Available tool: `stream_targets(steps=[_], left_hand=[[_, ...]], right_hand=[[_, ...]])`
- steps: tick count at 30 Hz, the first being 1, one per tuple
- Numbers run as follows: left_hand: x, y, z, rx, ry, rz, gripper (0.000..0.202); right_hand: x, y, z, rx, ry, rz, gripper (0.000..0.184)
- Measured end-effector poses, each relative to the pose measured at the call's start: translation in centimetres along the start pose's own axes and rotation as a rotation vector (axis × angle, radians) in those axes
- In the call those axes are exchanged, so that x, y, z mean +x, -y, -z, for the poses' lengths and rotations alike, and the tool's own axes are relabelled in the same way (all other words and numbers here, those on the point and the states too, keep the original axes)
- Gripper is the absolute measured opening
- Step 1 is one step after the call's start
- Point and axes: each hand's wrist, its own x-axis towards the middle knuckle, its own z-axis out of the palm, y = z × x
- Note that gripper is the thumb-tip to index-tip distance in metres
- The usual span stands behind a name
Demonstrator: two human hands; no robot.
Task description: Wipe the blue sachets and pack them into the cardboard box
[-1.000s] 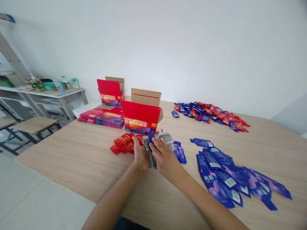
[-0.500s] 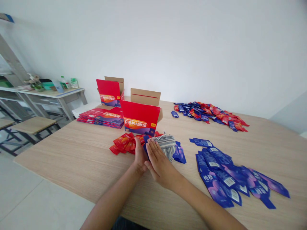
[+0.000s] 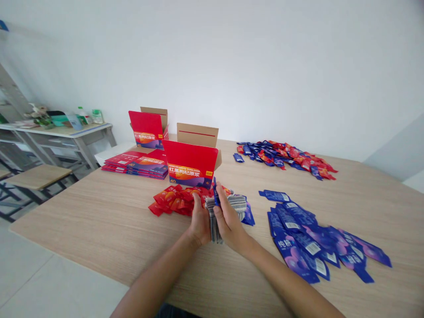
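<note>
Above the table's near middle, a grey-and-white striped cloth (image 3: 214, 227) lies between my hands and shows again beyond my right fingers. My left hand (image 3: 200, 224) is curved around the left side of the cloth, thumb up. In my right hand (image 3: 230, 223) a blue sachet (image 3: 216, 194) stands on edge between thumb and fingers, close against the cloth. Red sachets (image 3: 174, 198) lie heaped just left of and behind my hands. Partly hidden behind the cloth are more blue sachets (image 3: 248, 214).
An open red carton (image 3: 190, 165) stands behind the red sachets, with another open carton (image 3: 145, 128) farther back. Flattened cartons (image 3: 135, 163) are stacked at left. Blue sachets (image 3: 298, 234) spread at right; a mixed red-and-blue pile (image 3: 285, 154) lies near the wall.
My hands, pressed together before, have parted slightly. The cloth now hangs between them, and the blue sachet stands upright in my right hand. The view has shifted a little.
</note>
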Motion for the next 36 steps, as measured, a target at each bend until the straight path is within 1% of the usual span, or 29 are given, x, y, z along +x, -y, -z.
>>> stream_targets(steps=[2, 3, 6, 9, 13, 16, 19, 21, 24, 28, 30, 32, 33, 34, 36], left_hand=[[0.0, 0.7, 0.0, 0.007, 0.033, 0.027, 0.101], [0.1, 0.9, 0.1, 0.008, 0.040, 0.021, 0.100], [0.2, 1.0, 0.4, -0.005, 0.009, -0.066, 0.094], [0.1, 0.0, 0.7, -0.034, -0.054, -0.118, 0.097], [-0.5, -1.8, 0.3, -0.047, -0.105, -0.130, 0.111], [-0.7, -2.4, -0.2, -0.044, -0.085, -0.125, 0.114], [-0.7, -2.4, -0.5, -0.046, -0.057, -0.129, 0.111], [-0.6, -2.3, -0.6, -0.050, -0.035, -0.118, 0.110], [-0.7, -2.1, -0.6, -0.050, -0.015, -0.118, 0.111], [-0.7, -1.4, -0.3, -0.058, -0.008, -0.081, 0.109], [-0.5, -0.9, -0.1, -0.066, 0.003, -0.070, 0.106], [-0.4, -0.6, 0.0, -0.074, 0.012, -0.101, 0.100], [-0.3, -0.5, 0.0, -0.078, 0.008, -0.118, 0.099], [-0.2, -0.6, 0.0, -0.082, 0.001, -0.125, 0.098], [-0.2, -0.7, -0.1, -0.088, -0.012, -0.119, 0.101]], right_hand=[[0.1, -0.2, 0.1, -0.013, -0.023, -0.029, 0.068], [0.2, -0.3, 0.2, -0.024, -0.025, -0.020, 0.068], [0.3, -0.1, 0.2, -0.060, 0.014, 0.065, 0.070], [0.1, 0.8, 0.0, -0.087, 0.085, 0.161, 0.073], [-0.2, 2.6, 0.2, -0.174, 0.206, 0.229, 0.068], [0.1, 3.8, 1.1, -0.258, 0.314, 0.240, 0.060], [0.7, 4.6, 2.6, -0.311, 0.416, 0.222, 0.057], [0.9, 4.9, 3.5, -0.320, 0.446, 0.209, 0.054], [1.2, 5.1, 4.4, -0.295, 0.450, 0.164, 0.052], [1.2, 5.1, 4.4, -0.251, 0.449, 0.101, 0.071], [1.1, 4.7, 3.9, -0.258, 0.449, 0.107, 0.087], [1.0, 4.2, 3.3, -0.276, 0.438, 0.114, 0.107], [1.0, 4.0, 3.0, -0.282, 0.430, 0.116, 0.114], [1.0, 3.7, 2.7, -0.285, 0.425, 0.117, 0.118], [1.0, 3.4, 2.4, -0.284, 0.434, 0.122, 0.119]])
